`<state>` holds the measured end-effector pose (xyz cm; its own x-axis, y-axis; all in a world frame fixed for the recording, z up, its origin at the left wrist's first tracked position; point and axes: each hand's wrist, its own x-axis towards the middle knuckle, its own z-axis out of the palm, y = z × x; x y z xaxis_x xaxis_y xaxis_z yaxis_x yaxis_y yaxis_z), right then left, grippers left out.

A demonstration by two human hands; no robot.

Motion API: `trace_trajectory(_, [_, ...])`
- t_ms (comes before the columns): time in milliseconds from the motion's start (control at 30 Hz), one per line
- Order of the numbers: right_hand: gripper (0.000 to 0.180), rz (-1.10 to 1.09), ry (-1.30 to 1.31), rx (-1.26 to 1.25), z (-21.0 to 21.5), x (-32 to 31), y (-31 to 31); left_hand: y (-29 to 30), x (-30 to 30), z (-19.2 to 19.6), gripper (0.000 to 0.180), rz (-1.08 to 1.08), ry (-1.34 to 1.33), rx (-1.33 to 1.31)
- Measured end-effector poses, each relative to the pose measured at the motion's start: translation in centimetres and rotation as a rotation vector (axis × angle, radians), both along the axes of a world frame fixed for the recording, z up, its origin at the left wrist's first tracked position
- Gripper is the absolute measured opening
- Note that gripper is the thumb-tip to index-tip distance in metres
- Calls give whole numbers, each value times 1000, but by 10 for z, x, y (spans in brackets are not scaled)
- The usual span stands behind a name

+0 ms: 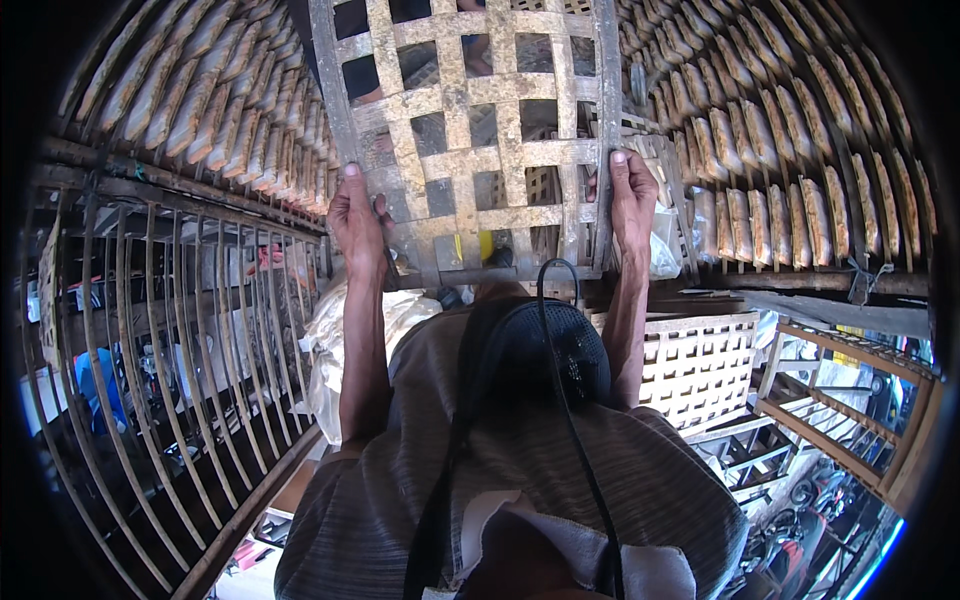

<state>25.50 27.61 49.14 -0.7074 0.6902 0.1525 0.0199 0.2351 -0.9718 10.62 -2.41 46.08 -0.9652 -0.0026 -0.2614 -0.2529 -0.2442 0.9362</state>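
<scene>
A woven slatted rack [455, 100] with a dark wooden frame stands before me, its strips crossed into square openings. My left hand [358, 222] grips its left frame bar, thumb laid along the front and fingers curled behind. On the opposite bar my right hand [632, 205] holds on in the same way, at about the same height. The rack's top runs out of view. Through its holes I can make out dim shapes and a yellow patch [487, 245], too obscured to name.
Tiled roof slopes [760, 140] rise on both sides. At left runs a railing of thin upright bars [150, 370]. Clear plastic sheeting [340, 330] lies by my left forearm. Another woven panel [698, 370] and a wooden frame [850, 420] are at right, with motorbikes [790, 545] below.
</scene>
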Motion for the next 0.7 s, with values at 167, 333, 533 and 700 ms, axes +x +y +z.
trace_trajectory(167, [28,40,-48,-191,15,-5,8,-3,-4,-2,48,-1,2,-22])
trace_trajectory(333, [37,5,19,0,31,-22,1,-4,-13,-1,48,-40,-2,-25])
trace_trajectory(533, [30,-38,139,60,17,-32,15,-4,-14,-2,46,-22,7,-38])
trace_trajectory(700, [32,-25,169,63,11,-37,26,-12,-14,-5,45,-53,51,-87])
